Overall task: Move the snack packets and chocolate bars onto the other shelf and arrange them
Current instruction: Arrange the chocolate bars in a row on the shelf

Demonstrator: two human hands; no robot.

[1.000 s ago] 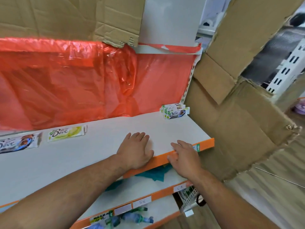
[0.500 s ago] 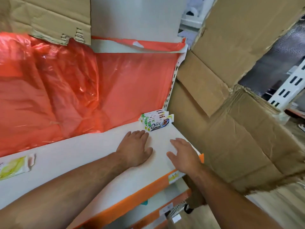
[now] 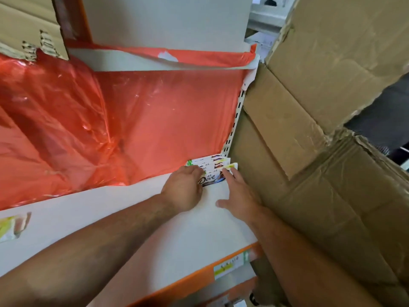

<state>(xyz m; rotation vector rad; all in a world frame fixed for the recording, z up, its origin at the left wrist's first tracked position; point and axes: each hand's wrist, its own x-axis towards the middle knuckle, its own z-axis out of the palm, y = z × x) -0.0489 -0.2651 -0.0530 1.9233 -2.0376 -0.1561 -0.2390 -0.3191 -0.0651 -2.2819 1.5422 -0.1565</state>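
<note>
**Both hands close on the corner stack**

The chocolate bars (image 3: 211,171) lie stacked in the shelf's (image 3: 205,235) back corner, at 1 o'clock. The left hand (image 3: 183,188) curls its fingers onto the stack's 9 o'clock end. The right hand (image 3: 239,191), fingers straight, touches the 3 o'clock end. The bars look light and stiff with slick wrappers, so squeeze them from both ends.

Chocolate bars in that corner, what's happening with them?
A person works with both bare hands at a stack of chocolate bars in the back right corner of the shelf. The left hand curls its fingers over the stack's left end; the right hand touches its right end with straight fingers.
</note>
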